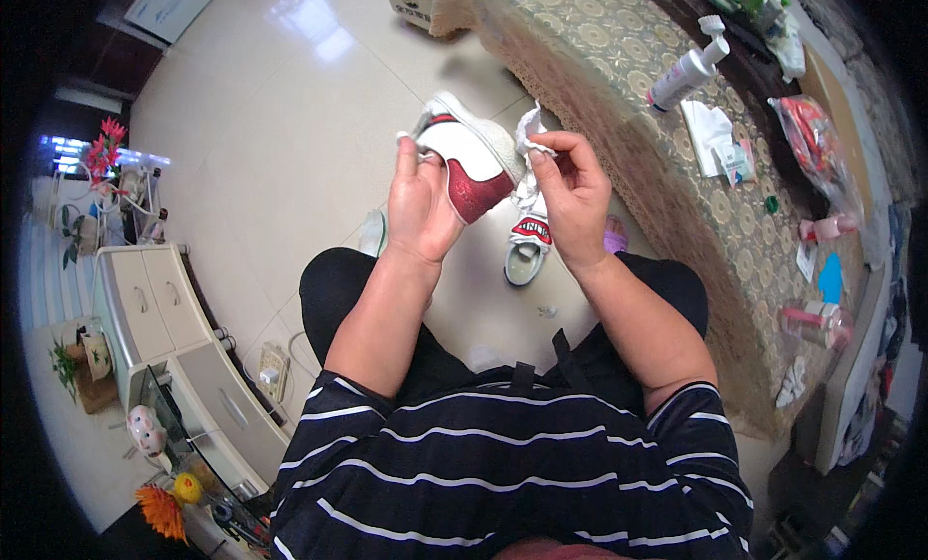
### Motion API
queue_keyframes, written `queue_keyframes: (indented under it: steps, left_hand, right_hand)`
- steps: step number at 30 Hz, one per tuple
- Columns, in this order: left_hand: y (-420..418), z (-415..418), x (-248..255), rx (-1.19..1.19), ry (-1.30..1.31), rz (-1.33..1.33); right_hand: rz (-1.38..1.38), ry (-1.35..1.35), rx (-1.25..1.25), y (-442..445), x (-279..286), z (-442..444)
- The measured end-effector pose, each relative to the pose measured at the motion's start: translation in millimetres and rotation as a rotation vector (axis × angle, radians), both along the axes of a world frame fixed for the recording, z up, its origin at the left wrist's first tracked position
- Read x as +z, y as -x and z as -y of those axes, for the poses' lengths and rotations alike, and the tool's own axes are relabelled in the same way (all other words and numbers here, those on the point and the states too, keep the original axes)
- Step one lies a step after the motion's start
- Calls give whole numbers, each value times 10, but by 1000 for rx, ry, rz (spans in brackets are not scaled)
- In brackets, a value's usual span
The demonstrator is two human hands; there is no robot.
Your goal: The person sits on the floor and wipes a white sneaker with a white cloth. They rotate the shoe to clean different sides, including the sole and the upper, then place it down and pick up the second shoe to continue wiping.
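My left hand holds a white sneaker with a glittery red heel, tilted so that its side and the edge of its sole face up. Its palm lies under the heel, and part of the shoe's opening is hidden. Close to the sole, my right hand pinches a crumpled white tissue between thumb and fingers. Whether the tissue touches the sole, I cannot tell. Below, on the tiled floor, stands another white shoe with a red lettered patch, its front partly hidden.
Along the right runs a table with a patterned cloth. It bears a white pump bottle, a tissue pack, a bagged red item and a clear pink jar. A power strip lies by the cabinet on the left.
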State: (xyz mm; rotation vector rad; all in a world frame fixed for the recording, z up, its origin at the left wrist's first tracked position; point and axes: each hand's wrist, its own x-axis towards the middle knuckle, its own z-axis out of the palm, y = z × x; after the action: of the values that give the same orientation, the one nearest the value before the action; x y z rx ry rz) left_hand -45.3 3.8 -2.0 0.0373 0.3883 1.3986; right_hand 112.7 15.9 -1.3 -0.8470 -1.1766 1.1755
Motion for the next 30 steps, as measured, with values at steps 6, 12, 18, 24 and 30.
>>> queue_keyframes:
  steps: [6,12,18,24,30]
  left_hand:
    - [-45,50,-184,-195,14,59]
    - [-89,23,-94,-106,111,-137]
    - [-195,47,-113,-21,63,-203]
    - [-234,99,-144,-5,31,-403]
    - [-236,85,-44,83,-20,-360]
  right_hand:
    - [672,-441,-52,-117,75,-95]
    - [784,-553,-10,-139,72,-63]
    - [818,-477,-31,-144,58,-149]
    - [807,-585,57,-50,49,-94]
    - [767,-563,-88,-129,55,-231]
